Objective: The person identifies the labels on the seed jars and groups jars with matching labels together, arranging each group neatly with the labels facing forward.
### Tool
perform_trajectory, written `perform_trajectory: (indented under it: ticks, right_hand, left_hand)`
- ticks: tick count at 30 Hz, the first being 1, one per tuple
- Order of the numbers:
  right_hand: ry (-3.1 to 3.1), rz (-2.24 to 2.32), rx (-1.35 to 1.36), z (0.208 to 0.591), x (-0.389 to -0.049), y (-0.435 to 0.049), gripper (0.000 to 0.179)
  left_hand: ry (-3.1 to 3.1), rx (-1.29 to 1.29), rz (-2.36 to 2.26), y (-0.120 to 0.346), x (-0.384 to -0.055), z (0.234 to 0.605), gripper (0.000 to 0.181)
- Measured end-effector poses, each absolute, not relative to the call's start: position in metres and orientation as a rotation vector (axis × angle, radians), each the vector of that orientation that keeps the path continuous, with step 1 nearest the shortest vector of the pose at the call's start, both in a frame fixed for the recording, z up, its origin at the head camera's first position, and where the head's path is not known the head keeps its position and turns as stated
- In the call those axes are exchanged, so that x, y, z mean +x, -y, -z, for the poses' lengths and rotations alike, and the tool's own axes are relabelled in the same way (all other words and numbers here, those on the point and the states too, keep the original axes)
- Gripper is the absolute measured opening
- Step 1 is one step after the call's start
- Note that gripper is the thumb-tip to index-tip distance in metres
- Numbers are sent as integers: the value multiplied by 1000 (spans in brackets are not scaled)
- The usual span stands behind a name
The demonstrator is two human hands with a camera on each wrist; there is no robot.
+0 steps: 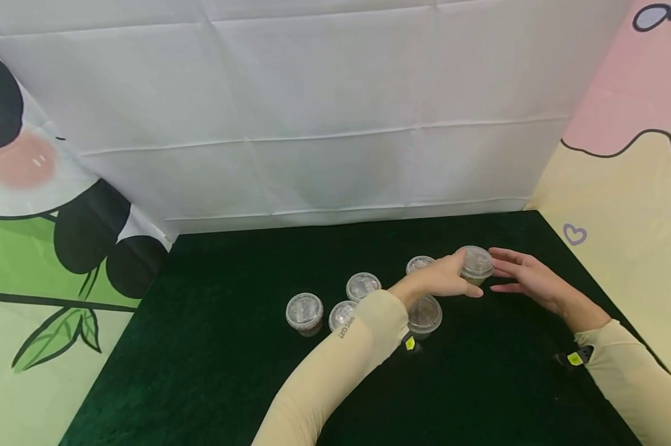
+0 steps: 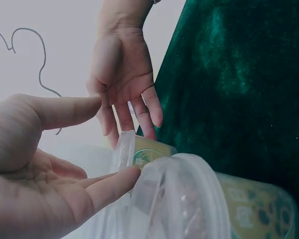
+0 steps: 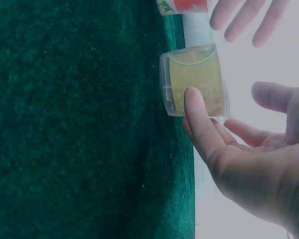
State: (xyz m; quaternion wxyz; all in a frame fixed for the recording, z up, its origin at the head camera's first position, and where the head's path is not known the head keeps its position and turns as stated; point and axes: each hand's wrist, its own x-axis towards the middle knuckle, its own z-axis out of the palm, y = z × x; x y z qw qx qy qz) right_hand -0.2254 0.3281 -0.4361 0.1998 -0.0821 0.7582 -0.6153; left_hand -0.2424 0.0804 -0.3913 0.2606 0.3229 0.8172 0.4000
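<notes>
A lidded clear plastic cup (image 1: 476,263) with a yellowish label stands at the right of the group, between my two hands. My left hand (image 1: 444,275) is at its left side with fingers stretched out; in the left wrist view they do not close round it. On the other side, my right hand (image 1: 527,279) has spread fingers, their tips close to the cup. The right wrist view shows one finger in front of the cup's yellow label (image 3: 197,79); whether it touches cannot be told. Under the left wrist stands a nearer lidded cup (image 1: 424,314).
More lidded cups stand to the left: one at the far left (image 1: 304,313), two close together (image 1: 363,286), and one (image 1: 420,264) partly behind the left hand. A dark green cloth (image 1: 229,371) covers the table. A white cloth wall (image 1: 324,111) rises behind it.
</notes>
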Motion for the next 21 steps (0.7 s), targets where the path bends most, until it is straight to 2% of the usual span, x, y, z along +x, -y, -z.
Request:
perform_trajectory:
  ticks: [12, 21]
  right_hand:
    - [-2103, 1701, -172, 439, -229, -322, 72]
    - [-2086, 1676, -149, 442, -229, -321, 73]
  left_hand:
    - [-2040, 560, -1202, -87, -244, 398, 93]
    - [-2103, 488, -1042, -89, -241, 399, 72]
